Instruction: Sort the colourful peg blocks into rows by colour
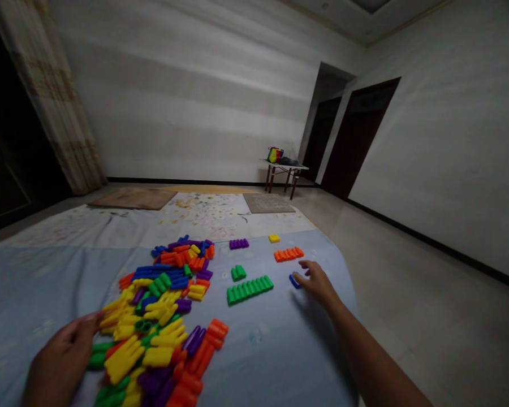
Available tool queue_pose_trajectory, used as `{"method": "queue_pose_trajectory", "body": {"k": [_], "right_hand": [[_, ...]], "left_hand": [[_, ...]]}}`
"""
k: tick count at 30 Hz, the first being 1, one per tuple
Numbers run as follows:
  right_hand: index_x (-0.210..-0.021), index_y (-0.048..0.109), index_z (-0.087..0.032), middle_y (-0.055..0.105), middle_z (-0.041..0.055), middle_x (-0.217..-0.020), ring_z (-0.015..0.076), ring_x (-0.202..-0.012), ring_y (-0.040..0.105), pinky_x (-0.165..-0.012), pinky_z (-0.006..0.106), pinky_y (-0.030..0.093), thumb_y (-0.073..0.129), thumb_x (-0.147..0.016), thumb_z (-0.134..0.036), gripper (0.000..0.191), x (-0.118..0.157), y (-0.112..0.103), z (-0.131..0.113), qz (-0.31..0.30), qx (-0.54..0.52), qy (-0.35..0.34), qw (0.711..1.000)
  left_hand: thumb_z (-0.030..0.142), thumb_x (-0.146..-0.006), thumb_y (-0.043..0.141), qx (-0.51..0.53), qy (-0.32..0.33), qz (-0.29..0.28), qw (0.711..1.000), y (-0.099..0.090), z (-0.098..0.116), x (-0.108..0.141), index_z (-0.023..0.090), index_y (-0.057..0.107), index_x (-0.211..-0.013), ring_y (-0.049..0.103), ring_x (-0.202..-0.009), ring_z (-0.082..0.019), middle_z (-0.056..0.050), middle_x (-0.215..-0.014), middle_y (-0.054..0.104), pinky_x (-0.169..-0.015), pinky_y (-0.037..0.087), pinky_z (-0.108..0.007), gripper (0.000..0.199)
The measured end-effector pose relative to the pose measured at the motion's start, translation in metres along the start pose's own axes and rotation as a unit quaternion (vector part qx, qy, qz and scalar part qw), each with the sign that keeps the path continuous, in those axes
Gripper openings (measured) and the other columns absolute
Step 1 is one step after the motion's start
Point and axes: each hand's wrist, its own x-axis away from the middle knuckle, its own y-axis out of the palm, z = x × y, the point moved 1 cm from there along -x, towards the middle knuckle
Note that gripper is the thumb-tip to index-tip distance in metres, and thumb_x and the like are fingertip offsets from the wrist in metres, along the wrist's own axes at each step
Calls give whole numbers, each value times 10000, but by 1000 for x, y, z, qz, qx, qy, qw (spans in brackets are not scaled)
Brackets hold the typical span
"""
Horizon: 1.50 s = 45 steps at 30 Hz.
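My left hand is at the left edge of a heap of plastic building blocks, its fingers curled and the fingertips closed on a yellow block. The blocks are ribbed, finger-like pieces in yellow, green, blue, purple, orange and red. My right hand is over the cloth on the right, fingers apart. A small blue block lies by its fingertips, touching or nearly so. Apart from the heap sit a long green row, a short green piece, an orange row, a purple row and a yellow piece.
The blocks lie on a light blue floral cloth with a rounded right edge dropping to the tiled floor. Two flat mats lie at its far end. A small table with a colourful bag stands by the wall.
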Motion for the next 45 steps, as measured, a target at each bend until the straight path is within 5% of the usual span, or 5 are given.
{"method": "queue_pose_trajectory", "body": {"k": [10, 25, 31, 38, 45], "right_hand": [[-995, 601, -175, 584, 62, -944, 139, -781, 576, -744, 287, 471, 536, -794, -275, 234, 27, 45, -98, -119, -84, -152, 978], [-1086, 595, -184, 605, 84, -1061, 177, -1016, 526, -914, 317, 399, 553, -771, -225, 320, 62, 74, -164, -266, -97, -308, 908], [-1191, 538, -212, 561, 75, -1210, 202, -1116, 470, -972, 349, 337, 576, -708, -198, 485, 76, 85, -179, -311, -96, -390, 861], [-1104, 593, -246, 608, 55, -1043, 199, -1000, 508, -889, 354, 366, 612, -739, -255, 366, 79, 83, -180, -314, -85, -362, 874], [-1061, 608, -227, 593, 50, -991, 164, -916, 528, -811, 306, 429, 623, -756, -229, 305, 59, 44, -157, -267, -133, -268, 916]], "left_hand": [[512, -779, 346, 49, -47, -35, 997, -14, 31, 17, 175, 631, -987, 588, -977, -243, -82, -1011, 661, -876, 445, -349, 488], [475, -769, 400, 103, -22, -3, 994, -9, 29, 20, 166, 646, -931, 611, -932, -214, -69, -972, 680, -855, 458, -302, 427], [480, -773, 400, 117, -22, -6, 993, -10, 32, 22, 165, 645, -921, 613, -915, -211, -71, -960, 681, -834, 463, -297, 426], [491, -786, 387, 124, -21, -16, 992, -11, 32, 24, 163, 630, -944, 609, -932, -206, -79, -977, 676, -836, 460, -290, 437], [472, -789, 383, 94, -25, -20, 995, -11, 28, 21, 164, 641, -956, 609, -925, -213, -75, -978, 677, -825, 462, -300, 436]]}}
